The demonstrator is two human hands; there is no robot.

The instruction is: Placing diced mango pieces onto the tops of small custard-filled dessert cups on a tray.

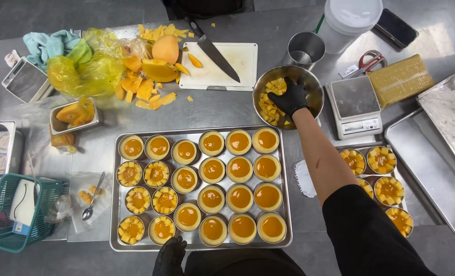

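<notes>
My right hand, in a black glove, reaches into a steel bowl of diced mango and closes on some cubes. My left hand, also gloved, rests at the near edge of a metal tray with its fingers curled and nothing in them. The tray holds several round cups of orange pudding; those in the left columns are topped with mango cubes.
A white cutting board with a knife, a whole mango and peels lie at the back. A digital scale, scissors, metal cup and more topped cups are on the right. A green basket and spoon sit at the left.
</notes>
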